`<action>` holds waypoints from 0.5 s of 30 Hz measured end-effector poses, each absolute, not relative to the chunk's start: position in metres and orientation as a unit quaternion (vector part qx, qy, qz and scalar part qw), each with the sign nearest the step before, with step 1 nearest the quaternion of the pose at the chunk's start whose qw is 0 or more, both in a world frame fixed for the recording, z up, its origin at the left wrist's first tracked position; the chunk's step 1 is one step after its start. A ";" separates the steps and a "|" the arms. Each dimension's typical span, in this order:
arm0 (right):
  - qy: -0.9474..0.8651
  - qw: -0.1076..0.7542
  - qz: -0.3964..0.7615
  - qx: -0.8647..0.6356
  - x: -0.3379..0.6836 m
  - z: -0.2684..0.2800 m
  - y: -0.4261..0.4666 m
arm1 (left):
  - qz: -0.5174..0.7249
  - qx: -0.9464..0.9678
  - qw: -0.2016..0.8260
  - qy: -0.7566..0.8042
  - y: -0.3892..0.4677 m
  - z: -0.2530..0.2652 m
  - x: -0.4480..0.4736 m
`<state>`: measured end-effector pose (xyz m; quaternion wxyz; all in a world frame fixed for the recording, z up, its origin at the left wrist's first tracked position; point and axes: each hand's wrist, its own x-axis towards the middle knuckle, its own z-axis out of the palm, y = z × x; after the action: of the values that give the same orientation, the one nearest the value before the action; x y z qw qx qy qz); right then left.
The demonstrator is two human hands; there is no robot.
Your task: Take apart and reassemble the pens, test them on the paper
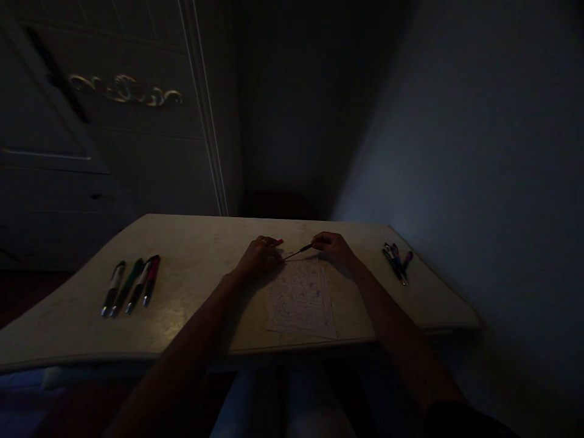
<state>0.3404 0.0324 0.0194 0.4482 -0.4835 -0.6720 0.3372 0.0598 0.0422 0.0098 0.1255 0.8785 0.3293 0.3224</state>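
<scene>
Over the top of the written paper (301, 298), my two hands are close together. My right hand (334, 248) is closed, its fingertips pinching the thick dark end of a thin pen refill (298, 250). The refill slants down to the left, and its thin end meets the fingers of my left hand (260, 258). That hand is closed too, with a small red pen part (280, 242) sticking out between its fingers. How much of this part lies inside the grip is hidden. Dense scribbled marks cover the paper, which lies flat.
Several pens (130, 286) lie side by side on the left of the pale table (191, 243). A small heap of pen parts (396, 263) is on the right. A wall (479, 182) borders the right side; a cabinet (137, 152) stands behind at left. The light is dim.
</scene>
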 end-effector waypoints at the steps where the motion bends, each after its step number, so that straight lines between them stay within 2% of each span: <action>1: -0.674 0.447 0.331 -0.486 0.340 0.020 0.032 | 0.322 0.877 0.126 0.333 0.043 0.010 0.060; 15: -0.719 0.432 0.235 -0.491 0.345 0.021 0.028 | 0.315 0.870 0.121 0.360 0.048 0.006 0.056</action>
<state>0.3450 0.0277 0.0207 0.4316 -0.4911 -0.7194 0.2347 0.0564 0.0478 0.0065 0.1206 0.8698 0.3604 0.3147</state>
